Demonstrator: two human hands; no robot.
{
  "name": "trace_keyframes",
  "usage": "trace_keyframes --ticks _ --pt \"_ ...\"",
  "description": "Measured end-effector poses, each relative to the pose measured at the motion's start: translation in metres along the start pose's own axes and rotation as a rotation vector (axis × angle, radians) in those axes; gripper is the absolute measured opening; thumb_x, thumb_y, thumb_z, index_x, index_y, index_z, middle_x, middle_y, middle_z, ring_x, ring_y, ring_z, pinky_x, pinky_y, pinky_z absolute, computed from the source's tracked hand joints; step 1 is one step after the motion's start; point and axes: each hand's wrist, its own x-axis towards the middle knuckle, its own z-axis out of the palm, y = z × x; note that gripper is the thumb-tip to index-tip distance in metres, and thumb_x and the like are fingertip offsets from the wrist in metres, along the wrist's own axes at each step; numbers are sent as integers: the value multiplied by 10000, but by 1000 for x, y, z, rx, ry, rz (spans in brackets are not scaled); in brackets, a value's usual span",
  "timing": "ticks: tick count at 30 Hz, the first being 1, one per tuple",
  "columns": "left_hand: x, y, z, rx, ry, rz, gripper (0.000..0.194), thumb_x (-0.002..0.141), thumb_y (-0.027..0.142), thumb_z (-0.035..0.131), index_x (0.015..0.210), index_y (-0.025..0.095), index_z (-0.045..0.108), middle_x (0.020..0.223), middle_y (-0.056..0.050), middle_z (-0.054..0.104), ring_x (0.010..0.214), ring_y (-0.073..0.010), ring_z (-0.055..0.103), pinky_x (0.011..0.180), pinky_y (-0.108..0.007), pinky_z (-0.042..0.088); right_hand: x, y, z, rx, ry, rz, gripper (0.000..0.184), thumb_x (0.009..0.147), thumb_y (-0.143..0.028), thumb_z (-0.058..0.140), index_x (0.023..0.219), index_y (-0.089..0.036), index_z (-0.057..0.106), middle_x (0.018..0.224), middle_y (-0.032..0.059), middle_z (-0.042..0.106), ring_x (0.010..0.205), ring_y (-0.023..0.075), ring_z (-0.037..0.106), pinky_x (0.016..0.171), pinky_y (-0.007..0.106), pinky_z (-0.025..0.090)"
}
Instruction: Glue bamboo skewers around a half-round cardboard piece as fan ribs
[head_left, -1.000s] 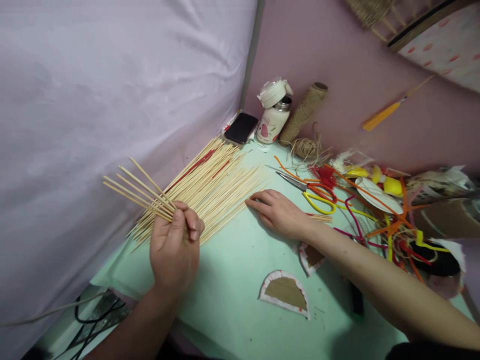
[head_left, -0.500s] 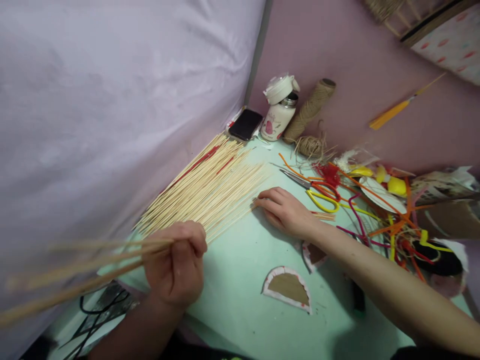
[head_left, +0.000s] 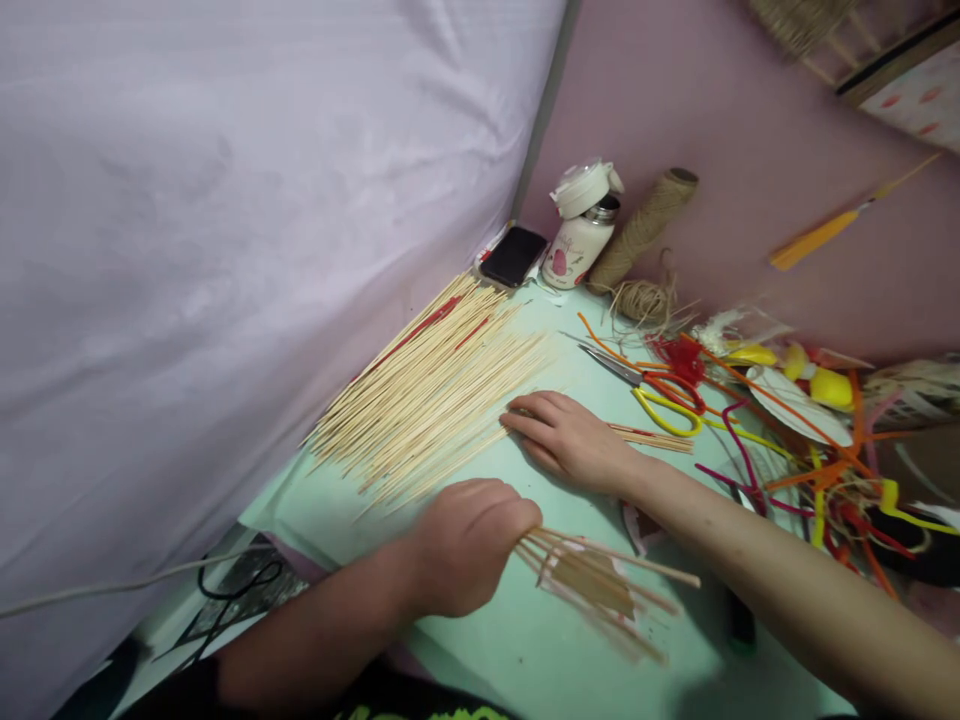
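In my left hand (head_left: 480, 545) is a small bundle of thin wooden sticks (head_left: 607, 575), gripped in a closed fist. Their free ends point right, blurred, over a half-round brown piece with a white edge (head_left: 592, 580) that they partly cover. My right hand (head_left: 566, 440) lies palm down on the table with its fingers stretched out. Its fingertips are at the near right side of a wide spread of loose wooden sticks (head_left: 435, 390), some marked red. Beyond the right hand, a few short sticks (head_left: 660, 440) show. A second edged piece (head_left: 637, 525) is half hidden by my right forearm.
Scissors (head_left: 645, 380) lie beyond my right hand, beside tangled coloured pipe cleaners (head_left: 806, 455). At the back stand an opened white bottle (head_left: 577, 245), a leaning twine roll (head_left: 641, 230) and a phone (head_left: 514, 255). A curtain (head_left: 262, 200) borders the left.
My left hand has swung the bundle of sticks away from the spread, turning it from pointing left to pointing right. The right hand stays on the table. The view has shifted slightly.
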Motion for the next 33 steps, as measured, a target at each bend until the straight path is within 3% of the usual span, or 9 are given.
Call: trace_keyframes --ticks 4,10,18,23,33 --pt "14 3 0 52 -224 -7 200 902 85 325 923 182 499 713 -13 561 652 -158 521 606 -285 385 1 -1 -4 19 5 10 328 986 -265 439 1248 -171 611 1243 155 609 1135 270 545 947 467 491" --pt "4 -1 9 129 -498 -132 153 890 96 416 928 187 533 829 -23 624 760 -185 586 689 -297 427 20 -7 -2 9 -14 -11 466 975 -316 476 1408 -145 493 1420 179 505 1261 301 477 1067 530 412" --pt "4 -5 13 79 -467 -175 172 930 108 412 953 168 572 927 -50 655 919 -195 602 869 -327 466 17 -10 4 45 -21 -59 398 981 -330 478 1332 -159 558 1397 178 529 1251 293 486 1063 538 417" --pt "6 -5 11 80 -462 -178 241 936 89 380 1009 176 593 1067 -73 692 1107 -203 599 1126 -475 322 11 -10 1 75 -21 -40 350 980 -299 473 1291 -178 578 1407 166 517 1279 286 462 1054 520 443" --pt "4 -5 12 65 -493 -193 229 938 85 388 1017 166 588 1073 -80 686 1114 -205 600 1149 -501 302 1 -10 1 81 -10 -10 360 972 -287 472 1302 -202 588 1400 166 487 1273 300 439 1028 531 458"
